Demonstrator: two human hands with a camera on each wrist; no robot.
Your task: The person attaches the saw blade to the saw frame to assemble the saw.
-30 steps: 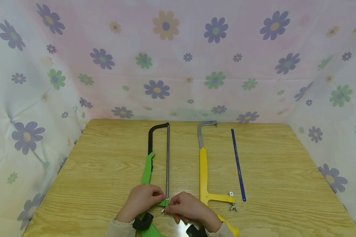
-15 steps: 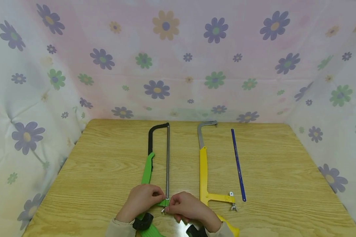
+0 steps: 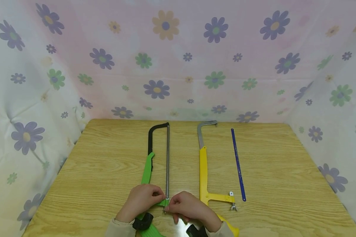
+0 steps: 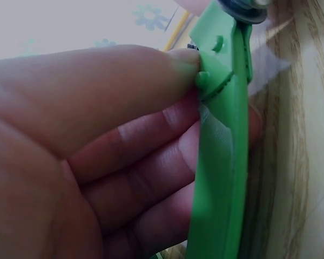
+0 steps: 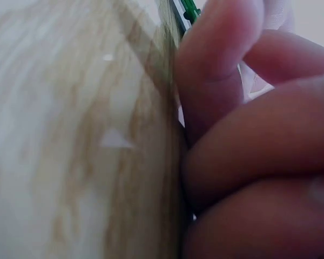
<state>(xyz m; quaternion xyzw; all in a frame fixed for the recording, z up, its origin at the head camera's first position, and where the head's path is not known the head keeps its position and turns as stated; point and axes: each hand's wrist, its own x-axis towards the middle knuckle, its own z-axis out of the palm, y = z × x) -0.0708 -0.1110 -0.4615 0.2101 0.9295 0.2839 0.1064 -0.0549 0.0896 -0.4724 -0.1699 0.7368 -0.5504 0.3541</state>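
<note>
l hand grip clenched on green hacksaw near arm; r hand grip pinching its wing nut. saw's on table, l of ctr. yellow hacksaw to its right, blue blade right of that w/ a gap.

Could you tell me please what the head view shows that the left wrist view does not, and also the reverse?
Only head: the blue hacksaw blade and the black front arm of the green hacksaw.

Only left wrist: the palm side of the curled fingers and two round green studs.

Both: left hand, green hacksaw, wooden table, floral sheet.
</note>
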